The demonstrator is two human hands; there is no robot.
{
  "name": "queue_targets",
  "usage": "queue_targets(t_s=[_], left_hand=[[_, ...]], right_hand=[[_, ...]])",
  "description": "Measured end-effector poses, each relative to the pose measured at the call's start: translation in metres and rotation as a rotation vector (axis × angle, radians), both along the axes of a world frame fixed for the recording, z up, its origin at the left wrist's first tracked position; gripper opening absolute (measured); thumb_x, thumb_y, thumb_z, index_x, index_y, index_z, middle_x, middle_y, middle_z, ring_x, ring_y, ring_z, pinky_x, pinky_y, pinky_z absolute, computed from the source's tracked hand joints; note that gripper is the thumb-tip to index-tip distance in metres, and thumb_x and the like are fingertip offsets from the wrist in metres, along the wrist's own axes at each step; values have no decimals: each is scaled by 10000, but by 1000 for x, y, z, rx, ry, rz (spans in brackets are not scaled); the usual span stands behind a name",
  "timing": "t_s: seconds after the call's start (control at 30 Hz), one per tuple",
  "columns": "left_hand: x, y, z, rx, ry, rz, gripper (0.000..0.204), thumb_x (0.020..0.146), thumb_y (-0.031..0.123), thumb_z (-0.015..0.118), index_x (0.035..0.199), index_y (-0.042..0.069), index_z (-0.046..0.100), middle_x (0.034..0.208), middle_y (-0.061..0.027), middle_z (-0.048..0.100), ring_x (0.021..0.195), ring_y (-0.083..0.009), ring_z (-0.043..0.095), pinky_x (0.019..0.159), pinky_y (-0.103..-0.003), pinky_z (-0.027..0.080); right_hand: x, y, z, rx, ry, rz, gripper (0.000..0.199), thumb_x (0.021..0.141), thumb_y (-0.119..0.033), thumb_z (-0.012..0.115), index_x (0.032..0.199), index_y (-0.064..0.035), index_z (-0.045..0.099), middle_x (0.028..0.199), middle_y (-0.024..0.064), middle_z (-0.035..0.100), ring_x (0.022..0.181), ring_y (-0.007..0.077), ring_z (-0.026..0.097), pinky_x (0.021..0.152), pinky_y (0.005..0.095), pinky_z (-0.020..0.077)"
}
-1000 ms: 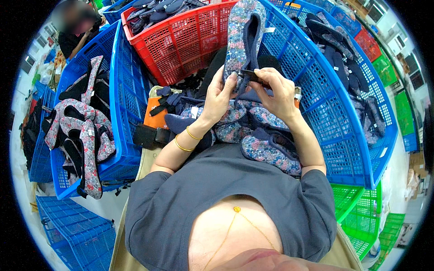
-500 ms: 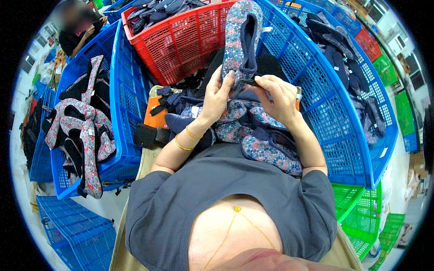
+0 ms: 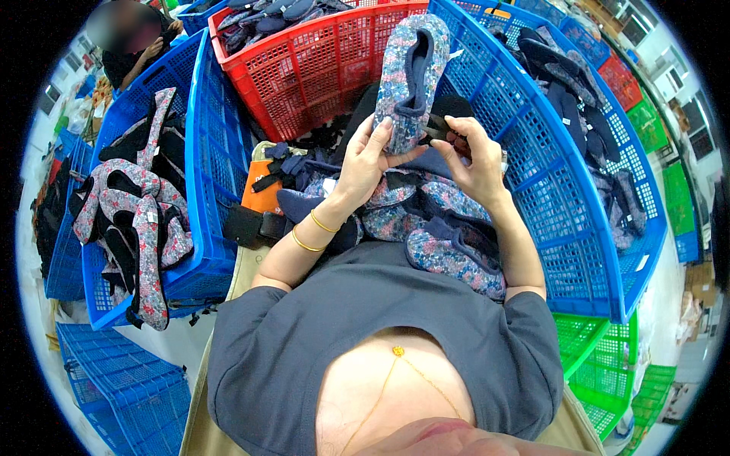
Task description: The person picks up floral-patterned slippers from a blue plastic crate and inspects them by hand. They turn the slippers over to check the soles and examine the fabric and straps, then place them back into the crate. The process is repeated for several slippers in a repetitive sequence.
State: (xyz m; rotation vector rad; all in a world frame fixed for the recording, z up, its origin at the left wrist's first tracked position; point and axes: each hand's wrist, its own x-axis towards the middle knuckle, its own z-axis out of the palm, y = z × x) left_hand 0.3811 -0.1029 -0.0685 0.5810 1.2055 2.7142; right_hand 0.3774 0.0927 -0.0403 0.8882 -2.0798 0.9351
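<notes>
Work area seen from above. A red mesh crate (image 3: 319, 68) stands just beyond the grip, flanked by a blue mesh crate (image 3: 205, 175) to its left, draped with floral fabric pieces (image 3: 141, 220), and a larger blue crate (image 3: 570, 190) to its right. Green crates (image 3: 608, 372) sit lower right of the grip, and another blue crate (image 3: 122, 387) rests on the pale floor (image 3: 171, 342) lower left. Windows (image 3: 688, 129) line the far right wall; lighting is bright and even.

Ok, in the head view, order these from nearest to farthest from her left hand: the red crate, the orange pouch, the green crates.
1. Orange pouch, just left of the left hand.
2. Red crate, ahead, upper left.
3. Green crates, far lower right.
</notes>
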Motion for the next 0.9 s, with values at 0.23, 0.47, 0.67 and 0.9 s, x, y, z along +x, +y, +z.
queue_targets(t_s=[0.23, 0.47, 0.67, 0.9], left_hand=[[-1, 0, -7, -42, -14, -18, 324, 1042, 225, 404, 1291, 23, 451, 1214, -118, 585, 1084, -208, 617, 922, -460, 560], [0, 1, -7, -76, 18, -22, 337, 1042, 237, 407, 1301, 26, 447, 1208, -101, 585, 1075, -193, 617, 902, -439, 574], [-1, 1, -8, -92, 16, -42, 340, 1039, 233, 420, 1312, 32, 442, 1199, -84, 592, 1082, -181, 613, 899, -426, 574], [0, 1, -14, -174, 52, 53, 362, 1031, 206, 454, 1354, 43, 423, 1160, -24, 598, 1010, -83, 600, 845, -303, 567]], right_hand=[[-6, -11, 2, -31, 49, 53, 365, 791, -96, 760, 1092, -10, 573, 877, 121, 634, 648, 207, 643, 543, 292, 520], [-3, -12, 13, 35, 79, 42, 295, 779, -84, 751, 1025, -26, 598, 898, 125, 657, 681, 252, 667, 559, 311, 531], [-1, -8, 16, 123, 136, 38, 232, 759, -79, 754, 946, -32, 625, 849, 116, 665, 693, 257, 672, 573, 319, 535], [23, -2, 16, 190, 37, 248, 228, 749, -117, 765, 938, -38, 665, 843, 102, 677, 713, 245, 680, 584, 317, 536]])
